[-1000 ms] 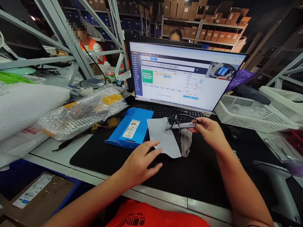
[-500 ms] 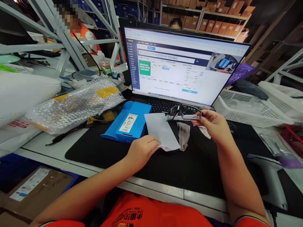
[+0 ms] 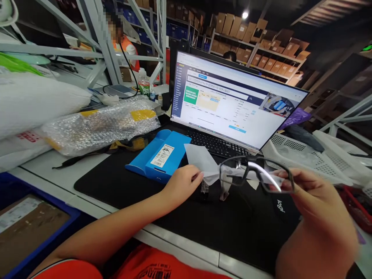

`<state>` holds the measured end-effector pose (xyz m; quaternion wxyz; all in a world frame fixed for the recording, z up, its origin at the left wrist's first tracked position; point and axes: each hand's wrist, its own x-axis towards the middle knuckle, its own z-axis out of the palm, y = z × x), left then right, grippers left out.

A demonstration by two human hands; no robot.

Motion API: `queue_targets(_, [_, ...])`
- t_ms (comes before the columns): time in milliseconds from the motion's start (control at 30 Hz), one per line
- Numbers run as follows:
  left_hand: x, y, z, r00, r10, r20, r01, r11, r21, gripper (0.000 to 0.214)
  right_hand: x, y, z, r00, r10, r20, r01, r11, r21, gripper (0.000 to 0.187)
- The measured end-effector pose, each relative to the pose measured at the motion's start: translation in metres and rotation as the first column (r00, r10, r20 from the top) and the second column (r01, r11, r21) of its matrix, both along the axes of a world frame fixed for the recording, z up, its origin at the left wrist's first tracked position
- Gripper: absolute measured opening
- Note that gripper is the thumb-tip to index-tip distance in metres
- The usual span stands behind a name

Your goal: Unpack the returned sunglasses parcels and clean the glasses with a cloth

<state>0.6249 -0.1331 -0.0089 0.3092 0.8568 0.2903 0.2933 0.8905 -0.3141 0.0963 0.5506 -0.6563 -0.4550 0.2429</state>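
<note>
**Glasses lifted, paper pinched**

Crinkly bubble-wrap parcel (image 3: 99, 124) and flat blue cardboard box (image 3: 158, 157) on black matte surface (image 3: 116, 186). Left hand (image 3: 181, 186) pinches thin white paper sheet (image 3: 202, 161). Right hand (image 3: 316, 205) grips dark-framed clear-lens glasses (image 3: 250, 174), held above surface.

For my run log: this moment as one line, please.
left hand: pinches white sheet; right hand: holds up glasses; blue box: on black mat

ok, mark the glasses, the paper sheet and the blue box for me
glasses (image 3: 255, 175): head view, on the clear lens.
paper sheet (image 3: 200, 157): head view, on its upper half.
blue box (image 3: 163, 155): head view, on its white label.
</note>
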Motion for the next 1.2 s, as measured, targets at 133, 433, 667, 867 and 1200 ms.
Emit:
queue_targets(133, [0.000, -0.002, 0.006, 0.998, 0.053, -0.046, -0.054, 0.998, -0.028, 0.020, -0.008, -0.003, 0.005, 0.985, 0.137, 0.103, -0.121, 0.981, -0.155, 0.024])
queue_targets(433, [0.006, -0.005, 0.010, 0.999, 0.054, -0.004, -0.054, 0.984, -0.169, 0.022, -0.024, 0.015, 0.000, 0.976, 0.173, 0.134, -0.150, 0.975, -0.167, 0.027])
queue_targets(667, [0.008, -0.008, 0.007, 0.972, 0.047, 0.229, -0.010, 0.987, -0.163, 0.031, -0.033, 0.026, -0.009, 0.962, 0.219, 0.166, -0.198, 0.971, -0.134, 0.020])
queue_targets(867, [0.003, -0.006, 0.004, 0.922, 0.139, 0.362, -0.081, 0.982, -0.171, 0.029, -0.027, 0.025, -0.009, 0.806, 0.351, 0.476, -0.313, 0.936, -0.161, 0.012])
queue_targets(1200, [0.003, -0.012, -0.008, 0.946, 0.053, 0.320, -0.074, 0.996, 0.053, 0.022, -0.022, 0.035, -0.025, 0.855, 0.175, 0.488, -0.124, 0.983, -0.134, 0.018])
